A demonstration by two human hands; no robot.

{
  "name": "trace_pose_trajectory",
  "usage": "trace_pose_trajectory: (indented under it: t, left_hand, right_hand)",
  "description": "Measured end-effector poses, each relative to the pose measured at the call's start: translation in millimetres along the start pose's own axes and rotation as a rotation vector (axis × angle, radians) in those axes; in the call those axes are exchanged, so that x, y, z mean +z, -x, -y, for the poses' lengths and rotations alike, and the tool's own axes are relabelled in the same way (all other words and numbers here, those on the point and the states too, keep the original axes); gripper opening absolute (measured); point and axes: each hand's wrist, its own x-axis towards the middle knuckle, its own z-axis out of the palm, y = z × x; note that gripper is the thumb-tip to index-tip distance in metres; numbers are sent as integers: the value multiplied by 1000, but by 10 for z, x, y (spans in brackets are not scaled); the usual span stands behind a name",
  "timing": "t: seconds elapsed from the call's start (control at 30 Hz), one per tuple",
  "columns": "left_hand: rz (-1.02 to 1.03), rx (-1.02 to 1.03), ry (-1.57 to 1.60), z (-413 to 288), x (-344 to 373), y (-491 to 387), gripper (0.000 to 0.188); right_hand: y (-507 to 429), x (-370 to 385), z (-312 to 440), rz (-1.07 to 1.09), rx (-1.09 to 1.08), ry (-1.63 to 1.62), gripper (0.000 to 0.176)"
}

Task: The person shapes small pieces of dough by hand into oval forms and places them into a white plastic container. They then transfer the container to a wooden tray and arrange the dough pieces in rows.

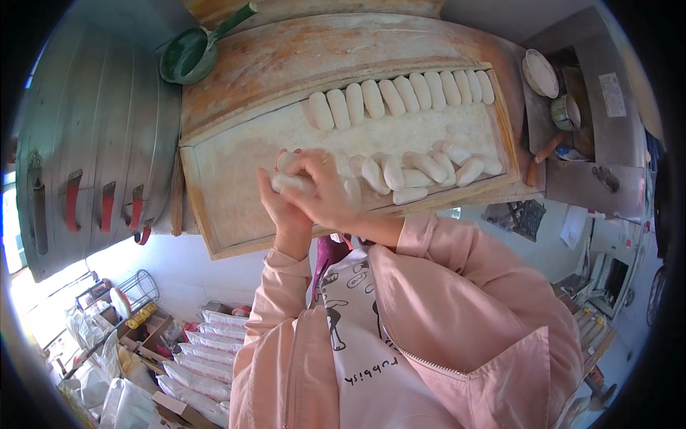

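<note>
My left hand (284,209) is cupped with its palm up above the left part of a floured, wood-rimmed board. My right hand (327,187) is curled over it from the right. White dough (289,183) lies between the palms, and a rounded end of dough (288,161) shows by the fingertips; whether these are one piece or two, I cannot tell. Dough rolls (371,99) stand side by side in a row along the board's far rim. Right of my hands, more dough rolls (429,167) lie loosely, some touching or overlapping, near the front rim (455,199).
A green ladle (187,56) sits beyond the board at the far left. Large metal stacked containers (102,145) with red handles stand at the left. At the right are a bowl (540,73), a tin can (565,112) and a metal cabinet (595,190). White filled bags (195,370) are stacked below left.
</note>
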Motion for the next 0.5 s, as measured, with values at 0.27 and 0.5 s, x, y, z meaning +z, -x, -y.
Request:
trace_pose_trajectory:
  t: [0.27,0.5]
  left_hand:
    - [42,146,-607,-179,92,46,69]
    - [-2,4,-379,-474,-215,-506,72]
  right_hand:
    - [-198,174,-161,403,91,80,78]
    - [-375,530,-195,73,90,115,78]
